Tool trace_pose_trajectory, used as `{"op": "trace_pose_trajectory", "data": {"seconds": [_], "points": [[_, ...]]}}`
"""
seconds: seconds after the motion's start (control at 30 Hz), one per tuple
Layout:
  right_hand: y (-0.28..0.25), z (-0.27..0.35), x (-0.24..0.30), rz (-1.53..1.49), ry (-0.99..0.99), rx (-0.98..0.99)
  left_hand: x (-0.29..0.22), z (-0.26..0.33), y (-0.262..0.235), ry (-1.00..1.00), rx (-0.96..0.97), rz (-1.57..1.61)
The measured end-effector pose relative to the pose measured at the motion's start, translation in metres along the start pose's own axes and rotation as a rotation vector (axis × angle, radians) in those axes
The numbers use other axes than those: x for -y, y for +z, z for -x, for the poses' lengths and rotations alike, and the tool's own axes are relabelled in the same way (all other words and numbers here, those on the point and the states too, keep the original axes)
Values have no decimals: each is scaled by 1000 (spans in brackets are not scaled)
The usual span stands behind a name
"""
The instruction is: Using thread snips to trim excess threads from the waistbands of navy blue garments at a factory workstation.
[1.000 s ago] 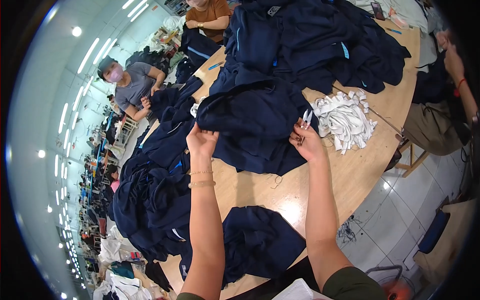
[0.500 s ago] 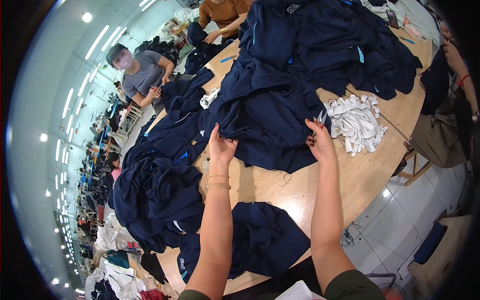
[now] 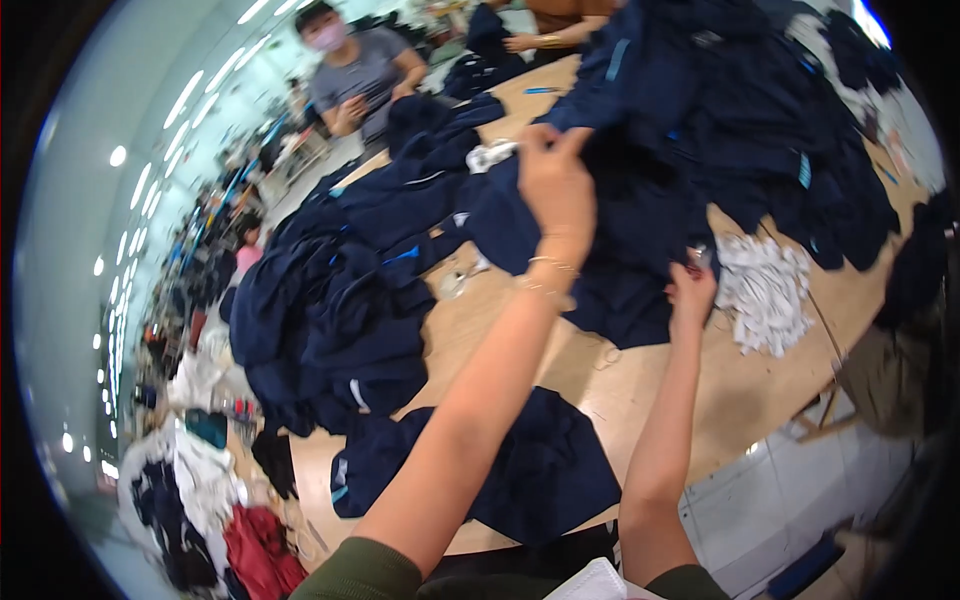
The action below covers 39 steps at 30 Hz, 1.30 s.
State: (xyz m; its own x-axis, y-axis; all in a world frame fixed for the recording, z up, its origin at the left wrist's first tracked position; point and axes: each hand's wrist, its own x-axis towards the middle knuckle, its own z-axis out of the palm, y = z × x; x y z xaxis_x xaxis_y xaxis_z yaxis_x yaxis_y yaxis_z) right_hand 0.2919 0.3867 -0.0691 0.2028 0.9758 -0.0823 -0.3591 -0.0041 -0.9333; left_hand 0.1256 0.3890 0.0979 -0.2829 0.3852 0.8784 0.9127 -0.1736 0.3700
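Note:
My left hand (image 3: 556, 185) is raised over the table, with its fingers pinched on the edge of a navy garment (image 3: 630, 220). Dark cloth hangs beneath it and spreads to the right. My right hand (image 3: 692, 292) rests lower, at the garment's right side, closed around small scissors (image 3: 700, 258) whose metal is blurred. Whether its fingers also grip cloth is hidden. Just right of that hand lies a heap of white fabric strips (image 3: 765, 295). Nearest me, another navy piece (image 3: 545, 465) lies flat, partly behind my left forearm.
Navy garments pile up at the left (image 3: 330, 340) and far right (image 3: 760, 130) of the wooden table (image 3: 640, 385). A person in a grey shirt (image 3: 365, 75) and another in a brown sleeve (image 3: 570, 15) stand across it. A blue tool (image 3: 542, 90) lies at the far side.
My left hand has risen and moved away from me, lifting the garment's edge. The right hand stays by the cloth's right side with the scissors. The whole view has shifted.

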Motion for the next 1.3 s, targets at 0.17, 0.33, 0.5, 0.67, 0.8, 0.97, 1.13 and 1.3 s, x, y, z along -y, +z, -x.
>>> {"op": "trace_pose_trajectory", "data": {"seconds": [0.17, 0.33, 0.5, 0.67, 0.8, 0.97, 1.13, 1.3], "points": [[2, 9, 10, -349, 7, 196, -13, 47, 19, 156, 403, 21], [-6, 3, 22, -420, 103, 491, -5, 104, 7, 238, 625, -81], [-9, -2, 18, -519, 81, 491, 28, 31, 21, -38, 518, 176], [-20, -6, 19, -681, 46, 431, 66, -69, 18, -656, -47, 51], [-23, -7, 18, -740, 39, 418, 59, -47, 4, -380, 237, -21], [-24, -9, 14, -757, 56, 413, 15, 63, 18, 173, 669, -346], [-24, -10, 11, -797, 42, 423, -12, 99, 48, 465, 522, -325], [-33, -16, 9, -888, 42, 424, 18, 60, 79, -12, 608, -47]]}}
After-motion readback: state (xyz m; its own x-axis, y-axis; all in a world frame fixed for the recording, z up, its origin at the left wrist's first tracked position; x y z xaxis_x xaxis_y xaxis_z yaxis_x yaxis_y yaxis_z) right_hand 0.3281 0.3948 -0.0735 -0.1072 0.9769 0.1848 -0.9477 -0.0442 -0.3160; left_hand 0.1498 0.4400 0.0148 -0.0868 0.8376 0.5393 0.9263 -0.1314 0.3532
